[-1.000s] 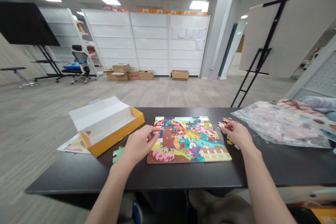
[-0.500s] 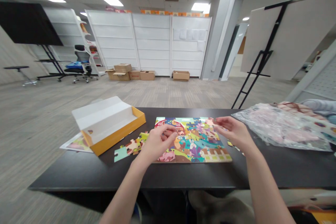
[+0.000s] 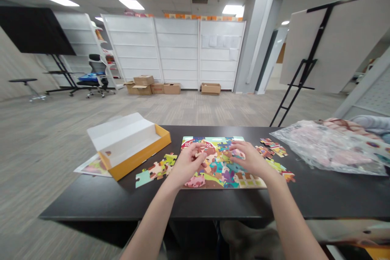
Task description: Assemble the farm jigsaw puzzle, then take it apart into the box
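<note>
A colourful farm-scene jigsaw puzzle (image 3: 224, 176) lies on the black table, partly covered by both my hands. Over its left part is my left hand (image 3: 189, 164), fingers curled in toward the thumb; whatever is between them is too small to make out. My right hand (image 3: 250, 159) reaches over the right half, its fingers stretched and a little apart, fingertips at the puzzle's middle. I see nothing held in it. Loose puzzle pieces (image 3: 156, 169) lie left of the puzzle, and more loose pieces (image 3: 276, 149) lie to its right.
An open yellow box (image 3: 141, 151) with a white inside stands on the table's left, over a printed sheet (image 3: 91, 165). Clear plastic packaging (image 3: 329, 148) covers the right side. Beyond the black table (image 3: 213, 205) are cardboard boxes (image 3: 210, 88) and white shelving.
My right hand has moved left from the puzzle's right edge to over its middle, uncovering the loose pieces on the right. The left hand stays at nearly the same place.
</note>
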Available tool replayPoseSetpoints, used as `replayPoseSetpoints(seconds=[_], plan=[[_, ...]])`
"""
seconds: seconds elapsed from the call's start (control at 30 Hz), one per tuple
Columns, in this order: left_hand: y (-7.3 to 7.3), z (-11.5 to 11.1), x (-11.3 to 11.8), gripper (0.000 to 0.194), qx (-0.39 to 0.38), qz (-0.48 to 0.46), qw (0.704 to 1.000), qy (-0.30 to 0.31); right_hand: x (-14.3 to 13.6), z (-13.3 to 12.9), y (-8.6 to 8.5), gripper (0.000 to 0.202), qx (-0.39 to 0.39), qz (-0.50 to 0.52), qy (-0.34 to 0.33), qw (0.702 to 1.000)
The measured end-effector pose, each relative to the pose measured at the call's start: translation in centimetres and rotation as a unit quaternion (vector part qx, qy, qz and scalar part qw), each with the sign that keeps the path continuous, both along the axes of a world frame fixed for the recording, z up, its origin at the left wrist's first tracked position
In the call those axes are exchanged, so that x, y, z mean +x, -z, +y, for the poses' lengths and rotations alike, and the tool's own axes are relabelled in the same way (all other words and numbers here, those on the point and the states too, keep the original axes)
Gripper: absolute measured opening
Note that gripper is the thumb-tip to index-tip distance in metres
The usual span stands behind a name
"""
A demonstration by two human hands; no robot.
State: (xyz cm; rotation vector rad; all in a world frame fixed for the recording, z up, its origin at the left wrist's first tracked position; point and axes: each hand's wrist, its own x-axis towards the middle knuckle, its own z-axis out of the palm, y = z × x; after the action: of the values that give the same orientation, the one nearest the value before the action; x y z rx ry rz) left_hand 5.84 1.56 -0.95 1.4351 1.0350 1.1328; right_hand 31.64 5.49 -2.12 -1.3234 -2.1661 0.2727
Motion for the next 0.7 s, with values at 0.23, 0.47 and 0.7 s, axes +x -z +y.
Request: replayPoseSetpoints(seconds=[0.23, 0.47, 0.7], plan=[[0.0, 0.0, -1.0, 0.042, 0.040, 0.048, 0.998, -0.017, 0.6, -0.1, 0.9, 0.026, -0.077, -0.058, 0.001, 0.995], [0.3, -0.1, -1.2, 0.042, 0.037, 0.056, 0.998, -0.014, 0.8, 0.4, 1.6, 0.035, -0.051, -0.041, -0.014, 0.998], [0.0, -0.1, -0.6, 0.046, 0.006, 0.024, 1.000, 0.011, 0.3, 0.8, 2.1, 0.034, -0.065, -0.039, -0.040, 0.996]])
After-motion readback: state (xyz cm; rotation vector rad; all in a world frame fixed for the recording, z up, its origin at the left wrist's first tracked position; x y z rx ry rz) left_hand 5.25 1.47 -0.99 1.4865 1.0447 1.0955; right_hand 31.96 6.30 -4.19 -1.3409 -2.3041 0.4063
